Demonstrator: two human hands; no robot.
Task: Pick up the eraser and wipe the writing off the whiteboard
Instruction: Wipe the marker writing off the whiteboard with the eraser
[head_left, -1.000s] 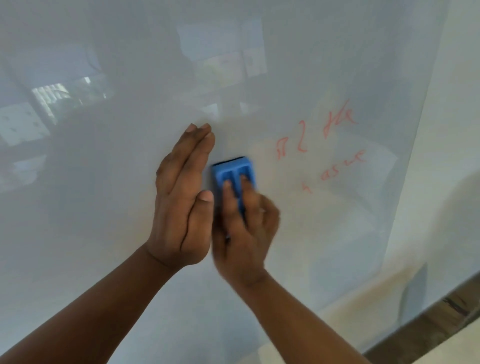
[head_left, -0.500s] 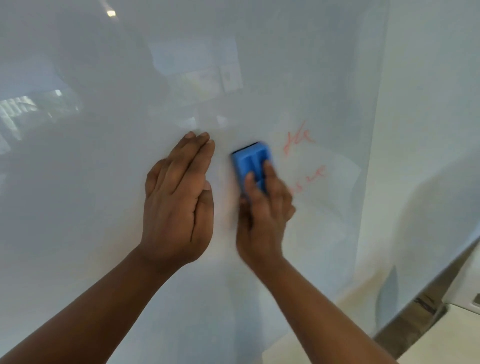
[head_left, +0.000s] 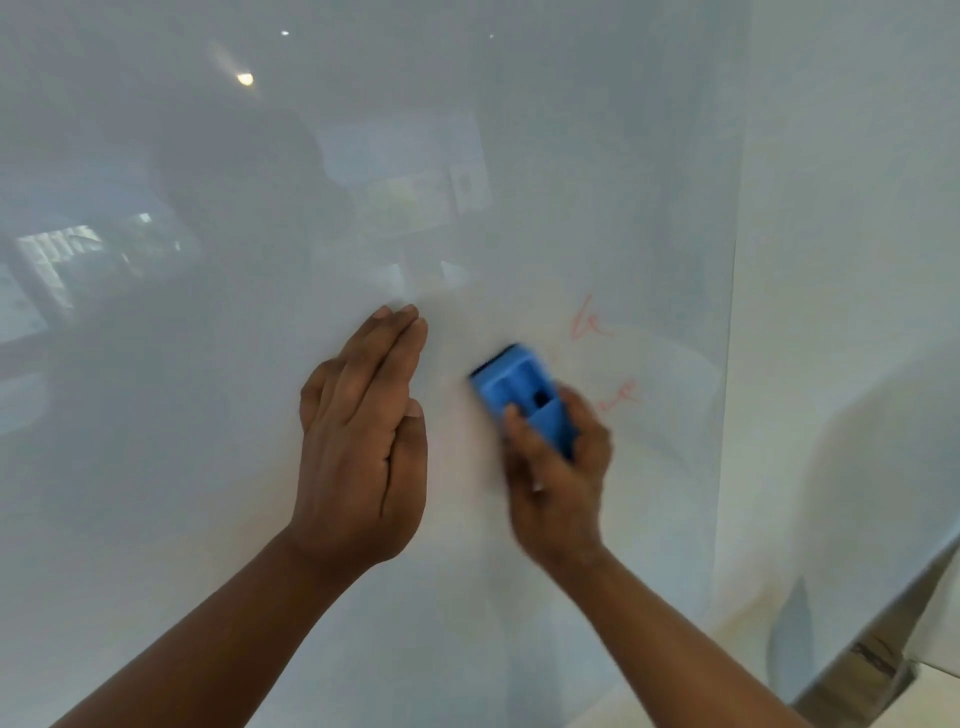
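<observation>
Rightward and downward went the blue eraser (head_left: 524, 397) since the earlier frames, and most of the red writing (head_left: 605, 364) had gone with it; only a few thin strokes remained up and to its right. From my remote seat I saw the right hand's fingers (head_left: 522, 431) curled tight around the eraser's lower end, thumb on the near side, the right hand (head_left: 558, 467) smeared by motion. The eraser was a moulded plastic block with a grooved back and a dark felt edge pressed to the board, tilted with its top leaning left. The left hand (head_left: 363, 441) lay flat just beside it, fingers straight and close together, holding nothing, palm against the surface. Both bare forearms rose from the bottom edge. The whiteboard (head_left: 208, 467) was glossy and pale, carrying blurred room reflections and a bright lamp spot, with a faint pinkish haze where ink had been rubbed.
</observation>
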